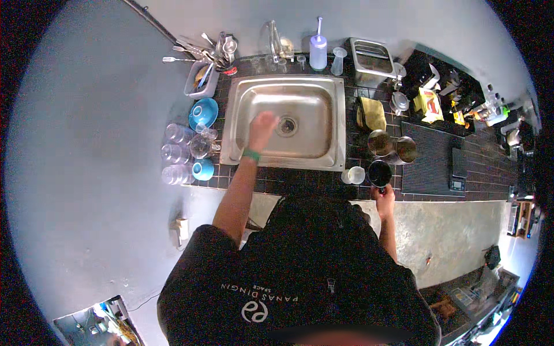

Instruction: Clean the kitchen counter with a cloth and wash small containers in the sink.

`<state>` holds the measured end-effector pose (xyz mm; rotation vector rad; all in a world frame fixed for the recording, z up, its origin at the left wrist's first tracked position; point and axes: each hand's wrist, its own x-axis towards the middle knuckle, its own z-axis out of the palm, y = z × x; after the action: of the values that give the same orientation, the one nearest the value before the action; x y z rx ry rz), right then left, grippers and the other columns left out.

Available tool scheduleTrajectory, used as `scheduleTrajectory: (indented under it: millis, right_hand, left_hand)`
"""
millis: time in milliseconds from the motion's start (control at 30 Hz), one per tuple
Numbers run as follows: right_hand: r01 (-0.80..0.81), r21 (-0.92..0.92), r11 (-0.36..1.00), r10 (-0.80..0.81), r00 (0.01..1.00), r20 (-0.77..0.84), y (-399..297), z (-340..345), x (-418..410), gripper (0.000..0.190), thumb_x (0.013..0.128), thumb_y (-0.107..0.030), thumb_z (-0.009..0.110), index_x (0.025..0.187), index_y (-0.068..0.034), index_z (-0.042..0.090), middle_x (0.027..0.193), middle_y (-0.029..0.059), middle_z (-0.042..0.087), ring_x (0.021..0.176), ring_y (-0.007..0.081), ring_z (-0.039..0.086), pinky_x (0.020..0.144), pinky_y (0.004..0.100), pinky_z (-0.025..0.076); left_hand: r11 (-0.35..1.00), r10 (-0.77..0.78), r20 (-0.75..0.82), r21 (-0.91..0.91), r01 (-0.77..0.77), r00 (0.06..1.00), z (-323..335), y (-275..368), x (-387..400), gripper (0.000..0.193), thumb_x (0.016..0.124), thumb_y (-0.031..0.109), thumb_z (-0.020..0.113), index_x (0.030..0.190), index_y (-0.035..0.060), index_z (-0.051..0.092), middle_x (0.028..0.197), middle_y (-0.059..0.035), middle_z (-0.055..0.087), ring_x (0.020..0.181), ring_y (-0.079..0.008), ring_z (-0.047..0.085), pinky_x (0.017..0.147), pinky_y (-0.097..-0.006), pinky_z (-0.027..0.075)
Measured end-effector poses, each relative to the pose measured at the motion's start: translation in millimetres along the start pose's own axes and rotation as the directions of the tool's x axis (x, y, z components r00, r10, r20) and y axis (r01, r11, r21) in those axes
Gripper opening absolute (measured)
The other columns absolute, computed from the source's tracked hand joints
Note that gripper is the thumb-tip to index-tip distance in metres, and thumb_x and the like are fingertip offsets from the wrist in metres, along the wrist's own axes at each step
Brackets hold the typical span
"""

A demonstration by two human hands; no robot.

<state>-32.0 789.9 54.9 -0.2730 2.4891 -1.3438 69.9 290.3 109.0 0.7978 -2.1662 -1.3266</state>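
My left hand [263, 127] hangs over the stainless steel sink [303, 101], left of its drain [287, 126]. It is blurred, and whether it holds anything cannot be told. A green band circles the left wrist. My right hand [383, 194] grips the handle of a dark, round vessel [380, 173] at the counter's front edge. Just behind that vessel stand two metal cups [380, 142]. Clear cups [355, 175] are to its left. A folded yellowish cloth [371, 113] lies right of the sink.
Left of the sink are clear plastic cups [175, 153], blue cups [203, 169] and a utensil bin [202, 80]. A faucet [274, 41], a pump bottle [318, 52] and a steel container [372, 62] stand behind. A black mat [426, 160] with a digital scale [458, 171] lies at right.
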Motion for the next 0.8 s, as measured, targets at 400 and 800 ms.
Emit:
scheduleTrajectory:
  millis: [400,800]
  right_hand:
    - [0.002,0.132,0.991,0.003,0.999,-0.034,-4,5,-4,0.034,0.081,0.002,0.069,0.113,-0.003,0.059,0.099,0.0097,0.069,0.087,0.0223,0.065,0.077,0.0354,0.051]
    - [-0.044,0.078,0.996,0.046,0.999,-0.028,-7,5,-2,0.062,0.073,0.010,0.074,0.129,-0.006,0.055,0.115,0.0061,0.066,0.101,0.0169,0.062,0.084,0.0313,0.050]
  left_hand:
    - [0.277,-0.679,0.092,-0.887,0.370,0.729,147,-14,221,0.034,0.089,0.039,0.073,0.080,0.0096,0.058,0.075,-0.0025,0.057,0.056,-0.0104,0.051,0.043,-0.0217,0.043]
    - [0.490,-0.707,-0.172,-0.818,0.301,0.686,189,-23,290,0.034,0.090,0.029,0.066,0.112,0.0027,0.063,0.106,-0.0055,0.069,0.090,-0.0221,0.062,0.085,-0.0358,0.048]
